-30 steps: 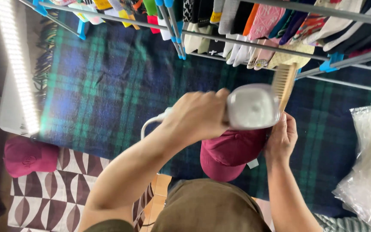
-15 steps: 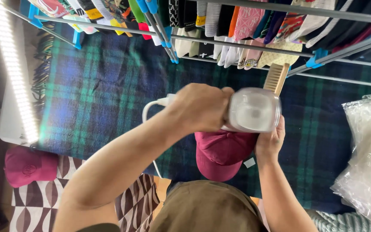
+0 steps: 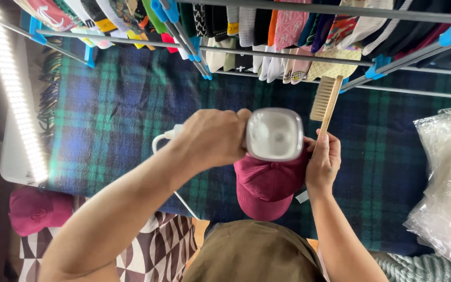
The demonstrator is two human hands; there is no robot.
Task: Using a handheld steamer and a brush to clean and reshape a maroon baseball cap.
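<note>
My left hand [image 3: 212, 138] grips a white handheld steamer [image 3: 274, 134] with a white cord, held just above a maroon cap [image 3: 267, 187]. The cap sits over the blue-green plaid blanket [image 3: 121, 130], its brim toward me. My right hand [image 3: 323, 162] rests against the cap's right side and holds a wooden brush [image 3: 325, 100] by its handle, bristle head pointing away from me. The steamer hides the crown of the cap.
A metal rack [image 3: 309, 55] with blue clips holds several hanging caps along the top. A bright light strip [image 3: 14, 94] runs down the left. Another pink cap [image 3: 37, 209] lies at lower left on a patterned cloth. Clear plastic bags [image 3: 447, 193] sit at right.
The view has shifted slightly; the steamer has stayed over the cap, moving a little toward the crown. My right hand keeps the brush beside the cap.
</note>
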